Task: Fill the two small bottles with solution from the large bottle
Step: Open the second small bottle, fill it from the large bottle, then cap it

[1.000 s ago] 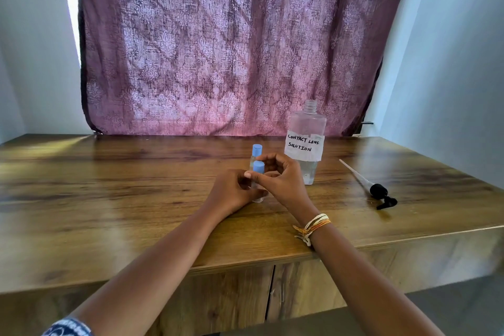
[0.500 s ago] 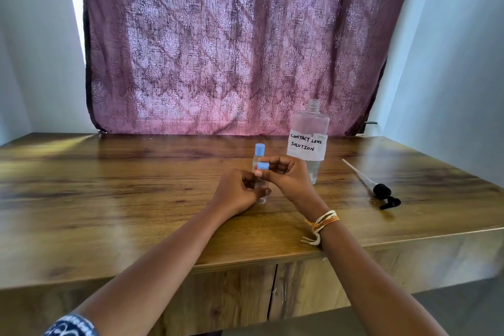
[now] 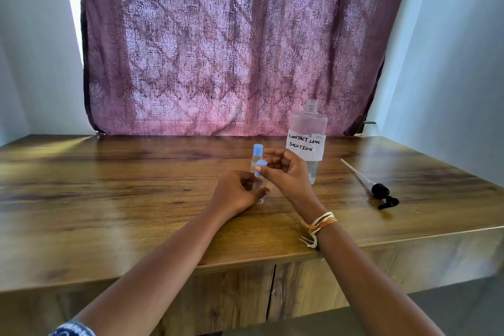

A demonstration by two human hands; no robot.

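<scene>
Near small bottle [image 3: 259,190]: clear plastic, upright on the wooden table [image 3: 109,199], its base showing just below the left hand; most of its body is hidden inside that hand, so the level of liquid inside cannot be told.
Left hand [image 3: 236,194]: fingers and thumb curled round the body of the near small bottle, gripping it low down, knuckles toward the camera.
Blue cap [image 3: 261,166]: small, light blue, round-topped, sitting at the top of the held bottle, directly above the left hand's grip; whether it is seated on the neck or lifted free cannot be told.
Right hand [image 3: 286,174]: thumb and forefinger pinch the blue cap from the right side, the other fingers loosely curled above; a band of orange and cream threads is on the wrist.
Far small bottle [image 3: 257,155]: same clear body with a blue flip cap on, standing just behind the grip, partly hidden by the pinched cap.
Large bottle [image 3: 308,139]: clear, tall, open-necked, to the right of and behind the right hand; a white paper label reads "CONTACT LENS SOLUTION"; liquid shows only in its lower part.
Pump head [image 3: 381,194]: black, with a long pale tube, lying flat on the table well to the right of both hands.
Curtain [image 3: 231,43]: patterned mauve cloth hanging behind the table.
</scene>
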